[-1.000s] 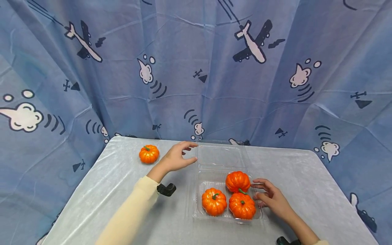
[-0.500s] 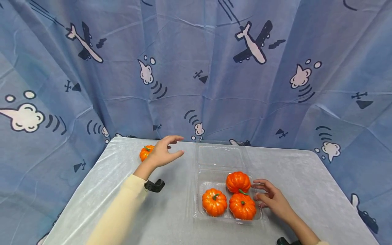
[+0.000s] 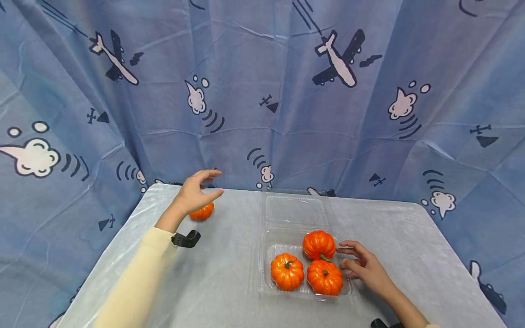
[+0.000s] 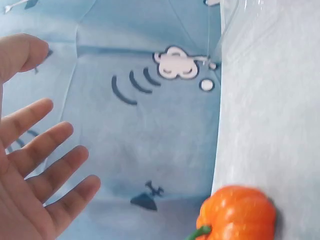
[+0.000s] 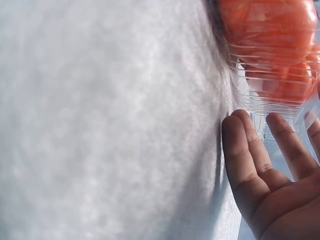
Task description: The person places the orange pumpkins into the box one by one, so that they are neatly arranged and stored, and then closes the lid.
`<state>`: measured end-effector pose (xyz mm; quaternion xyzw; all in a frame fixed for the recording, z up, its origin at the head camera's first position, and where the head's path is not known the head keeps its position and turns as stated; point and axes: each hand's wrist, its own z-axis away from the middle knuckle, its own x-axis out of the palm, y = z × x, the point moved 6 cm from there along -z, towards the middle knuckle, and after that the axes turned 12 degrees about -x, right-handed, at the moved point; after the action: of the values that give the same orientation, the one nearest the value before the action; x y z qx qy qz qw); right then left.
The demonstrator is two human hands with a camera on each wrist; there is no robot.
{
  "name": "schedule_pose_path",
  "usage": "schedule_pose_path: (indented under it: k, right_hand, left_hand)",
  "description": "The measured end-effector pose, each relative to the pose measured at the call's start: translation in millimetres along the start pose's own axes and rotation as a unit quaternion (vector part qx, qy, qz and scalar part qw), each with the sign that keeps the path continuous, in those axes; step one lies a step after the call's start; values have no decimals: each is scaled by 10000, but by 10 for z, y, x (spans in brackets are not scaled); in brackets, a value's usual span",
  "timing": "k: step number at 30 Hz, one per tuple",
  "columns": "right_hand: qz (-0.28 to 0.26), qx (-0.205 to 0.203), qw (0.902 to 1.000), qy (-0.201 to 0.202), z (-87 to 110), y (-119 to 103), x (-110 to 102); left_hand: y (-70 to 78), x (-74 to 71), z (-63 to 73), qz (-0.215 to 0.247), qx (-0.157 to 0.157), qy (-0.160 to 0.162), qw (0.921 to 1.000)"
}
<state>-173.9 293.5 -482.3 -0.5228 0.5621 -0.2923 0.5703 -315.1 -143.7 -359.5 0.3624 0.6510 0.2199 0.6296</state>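
Note:
In the head view my left hand [image 3: 194,193] hovers at the table's far left, fingers spread and holding nothing. It partly hides a small orange pumpkin [image 3: 202,212] on the cloth; the left wrist view shows this pumpkin [image 4: 239,215] with its green stem, apart from the fingers. A clear plastic clamshell box [image 3: 283,296] lies with its lid [image 3: 296,209] folded back. Inside are three pumpkins: one at left [image 3: 287,272], one at back right [image 3: 319,244] and one at front right [image 3: 325,278]. My right hand [image 3: 366,266] rests with relaxed fingers at the box's right wall.
A pale cloth covers the table [image 3: 221,282]. Behind it hangs a blue curtain [image 3: 246,91] printed with planes and clouds. Dark bands [image 3: 186,238] sit on both wrists.
My left hand has moved left from beside the lid, passing in front of the lone pumpkin, and sits slightly higher in view. The right hand and the box have stayed put.

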Motion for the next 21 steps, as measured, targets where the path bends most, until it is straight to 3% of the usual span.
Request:
schedule_pose_path:
  k: [11, 21]
  right_hand:
    - [57, 100, 9999, 33, 4, -4, 5]
    - [51, 156, 9998, 66, -2, -4, 12]
  left_hand:
    - [-371, -209, -51, -202, -452, 148, 9987]
    - [-686, -201, -61, -105, -888, 137, 9959]
